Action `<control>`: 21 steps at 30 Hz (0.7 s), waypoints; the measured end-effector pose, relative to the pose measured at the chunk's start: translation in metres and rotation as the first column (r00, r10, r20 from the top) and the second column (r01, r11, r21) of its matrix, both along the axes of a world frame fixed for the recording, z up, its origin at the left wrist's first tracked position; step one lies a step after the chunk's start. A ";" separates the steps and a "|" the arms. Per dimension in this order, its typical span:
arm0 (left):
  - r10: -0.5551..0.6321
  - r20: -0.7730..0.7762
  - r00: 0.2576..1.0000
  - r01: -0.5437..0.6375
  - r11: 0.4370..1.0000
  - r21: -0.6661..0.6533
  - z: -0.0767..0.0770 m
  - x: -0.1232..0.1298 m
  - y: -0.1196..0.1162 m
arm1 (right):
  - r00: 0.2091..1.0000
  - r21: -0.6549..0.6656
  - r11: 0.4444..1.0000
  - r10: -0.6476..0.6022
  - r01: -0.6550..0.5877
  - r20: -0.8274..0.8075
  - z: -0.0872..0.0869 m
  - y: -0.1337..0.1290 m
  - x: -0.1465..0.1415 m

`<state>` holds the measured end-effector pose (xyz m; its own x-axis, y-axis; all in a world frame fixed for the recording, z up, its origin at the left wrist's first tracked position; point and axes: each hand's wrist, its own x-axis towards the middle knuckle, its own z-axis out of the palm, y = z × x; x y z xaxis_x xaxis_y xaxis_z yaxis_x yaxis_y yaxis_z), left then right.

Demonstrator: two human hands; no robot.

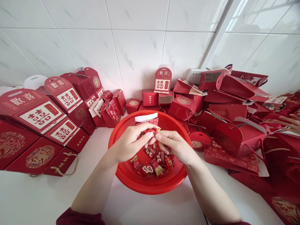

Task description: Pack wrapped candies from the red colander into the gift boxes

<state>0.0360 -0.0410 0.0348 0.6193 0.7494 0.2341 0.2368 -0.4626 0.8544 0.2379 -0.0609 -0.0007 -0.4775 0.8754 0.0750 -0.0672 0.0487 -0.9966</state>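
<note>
So both sets of fingers are pinched shut on the same bit. The left fingers [142,140] and right fingers [167,142] meet at a small wrapped candy [158,131], the left ones mostly covering it and the right ones at its gold end. Can't see the whole wrapper, there's too much thumb in the way.

Right beneath the fingers is a red basket [150,189] with mesh sides, and loose candies [147,169] lie in it, mostly below and nearer the wearer, in red and gold wrappers. Just beyond the fingers there's a small red box with a white flap [146,118], partly hidden behind the left hand, so can't tell how it's sitting.

The basket's on a white surface [150,212]. Further out to the left of the fingers, printed red cartons [42,115] are packed side by side. Straight past them, an upright box [162,82] perches on smaller ones by a tiled wall [138,47]. Off to the right it's a jumbled heap of red boxes [240,134], some open, and at the far right edge another person's hand [292,125] pokes in.
</note>
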 end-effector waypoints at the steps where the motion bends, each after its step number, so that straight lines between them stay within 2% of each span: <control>1: -0.003 -0.007 1.000 0.003 1.000 -0.008 -0.001 0.000 0.000 | 0.999 0.004 1.000 0.006 -0.006 0.040 0.001 -0.001 0.001; 3: -0.010 -0.032 0.999 0.009 1.000 -0.022 -0.002 0.000 0.000 | 0.991 0.031 0.999 -0.028 0.024 0.131 0.004 -0.002 0.005; 7: -0.041 -0.037 0.998 0.038 0.996 -0.077 -0.001 -0.001 0.000 | 0.957 0.173 0.966 -0.225 0.195 0.181 0.009 -0.005 0.007; 10: -0.091 0.007 0.996 0.090 0.981 -0.173 0.001 -0.002 -0.001 | 0.980 0.212 0.965 -0.176 0.153 0.092 0.006 -0.003 0.005; 14: -0.150 0.098 0.984 0.172 0.945 -0.280 0.004 -0.004 -0.003 | 0.993 0.161 0.983 -0.074 0.088 -0.092 0.000 0.002 0.004; 16: -0.191 0.113 0.975 0.217 0.928 -0.303 0.009 -0.006 -0.005 | 0.995 0.154 0.986 -0.048 0.062 -0.092 0.001 0.001 0.006; 17: -0.199 0.084 0.976 0.215 0.930 -0.299 0.012 -0.008 -0.006 | 0.996 0.174 0.982 -0.059 0.070 -0.067 0.002 0.000 0.008; 19: -0.145 -0.031 0.989 0.134 0.965 -0.225 0.016 -0.013 -0.004 | 0.990 0.262 0.956 -0.141 0.134 0.007 0.006 -0.003 0.014; 21: -0.011 -0.163 0.987 0.002 0.999 -0.051 0.016 -0.021 0.002 | 0.963 0.361 0.906 -0.260 0.219 0.069 0.012 -0.006 0.022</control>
